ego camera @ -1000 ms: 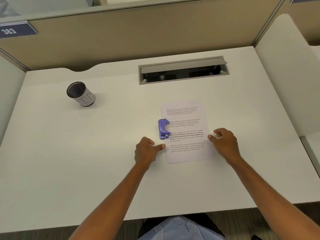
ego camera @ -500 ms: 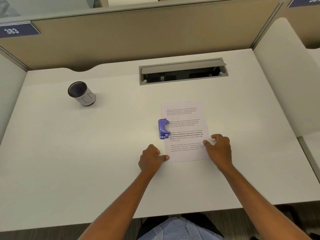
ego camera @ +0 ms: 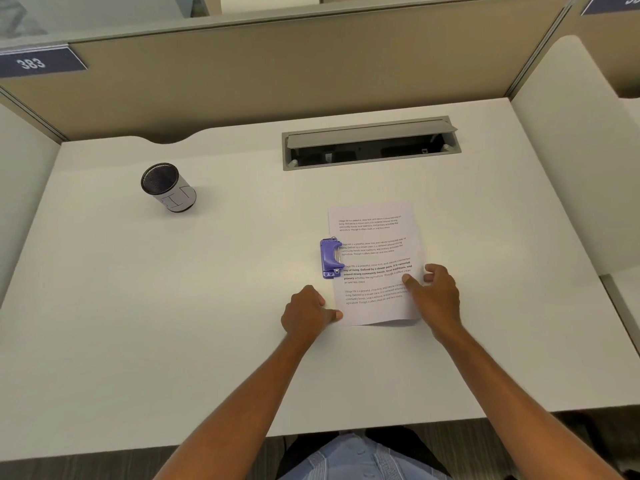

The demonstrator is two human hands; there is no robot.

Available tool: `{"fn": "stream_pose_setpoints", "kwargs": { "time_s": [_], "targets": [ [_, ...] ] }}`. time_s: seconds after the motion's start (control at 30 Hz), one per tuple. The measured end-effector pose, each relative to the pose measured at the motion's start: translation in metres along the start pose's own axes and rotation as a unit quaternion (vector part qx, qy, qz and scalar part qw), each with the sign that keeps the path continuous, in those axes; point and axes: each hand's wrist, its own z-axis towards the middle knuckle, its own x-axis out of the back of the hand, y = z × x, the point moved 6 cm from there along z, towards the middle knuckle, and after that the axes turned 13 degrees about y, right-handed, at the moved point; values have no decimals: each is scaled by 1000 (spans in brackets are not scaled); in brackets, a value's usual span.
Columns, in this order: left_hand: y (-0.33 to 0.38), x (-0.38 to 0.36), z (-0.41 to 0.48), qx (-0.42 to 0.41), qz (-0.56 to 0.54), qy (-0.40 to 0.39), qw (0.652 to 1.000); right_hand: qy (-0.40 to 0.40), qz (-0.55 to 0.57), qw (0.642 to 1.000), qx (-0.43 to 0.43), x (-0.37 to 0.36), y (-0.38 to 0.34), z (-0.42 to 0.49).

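A printed paper sheet [ego camera: 375,237] lies on the white desk [ego camera: 173,323], right of centre. A purple hole punch [ego camera: 330,258] sits clamped over the sheet's left edge. My left hand [ego camera: 304,315] is at the lower left corner, fingers curled and thumb tip on the corner. My right hand [ego camera: 436,292] holds the lower right edge, with its thumb on top of the text and its fingers curled just past the edge. The sheet's near edge casts a thin shadow, so it is slightly raised.
A black mesh pen cup [ego camera: 168,187] wrapped in white paper stands at the back left. An open grey cable tray [ego camera: 370,143] is set into the desk behind the sheet. Beige partition walls [ego camera: 311,71] close the back and sides.
Both hands slid toward me along the sheet's sides, down to its lower corners. My right thumb moved onto the paper. The punch stayed put.
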Motion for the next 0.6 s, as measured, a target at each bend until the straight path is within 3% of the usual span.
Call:
{"fn": "stream_pose_setpoints", "kwargs": {
  "time_s": [0.6],
  "targets": [
    [-1,0,-4,14,-35,-6,999,-74,99,990,-71,0,1,37]
  ]
}}
